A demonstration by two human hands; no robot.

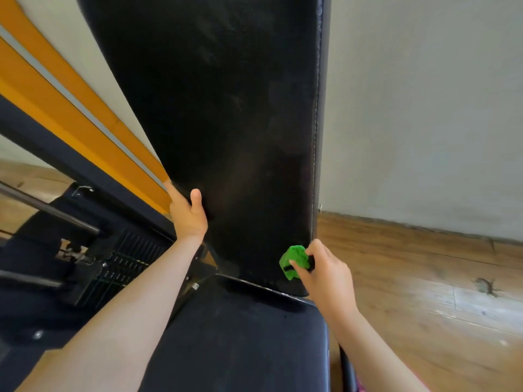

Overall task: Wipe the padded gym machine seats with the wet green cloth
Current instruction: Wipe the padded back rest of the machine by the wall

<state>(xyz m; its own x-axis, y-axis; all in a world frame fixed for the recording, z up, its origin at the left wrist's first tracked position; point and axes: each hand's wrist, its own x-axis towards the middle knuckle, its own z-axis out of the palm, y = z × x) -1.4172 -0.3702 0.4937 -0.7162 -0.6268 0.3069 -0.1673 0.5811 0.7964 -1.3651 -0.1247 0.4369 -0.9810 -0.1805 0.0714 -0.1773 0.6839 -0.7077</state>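
Nearest, just below the backrest (226, 108): seat pad (240, 335), flat and dark, lying close under the backrest's lower edge.

At the backrest's left edge, low down: left hand (189, 216). Thumb laid on the front face, fingers reaching round the edge and mostly hidden behind it. Clasps the padding, probably to steady the backrest against the push of wiping.

At the backrest's lower right corner: right hand (325, 273). Fingers and thumb curled tight round the cloth (294, 260), a small bright green wad. Presses it on the front face just inside the stitched right seam. Bunched, by the look of it, to give a firm rubbing face and to stop wet ends trailing.

Backrest itself: rises steeply from the seat pad. Shows faint pale smears on the upper face, so is judged not yet clean there. Placed low, the cloth suggests work on the bottom strip.

Left of the backrest: dark machine frame (119, 264), one steel bar (48, 210), then orange bands (85, 108) slanting up beside the left edge.

Right of and behind the backrest: wooden floor (424, 278), then pale wall (424, 108).

Count: pads, two (one seat, one backrest); cloths, one; hands, two; orange bands, two.
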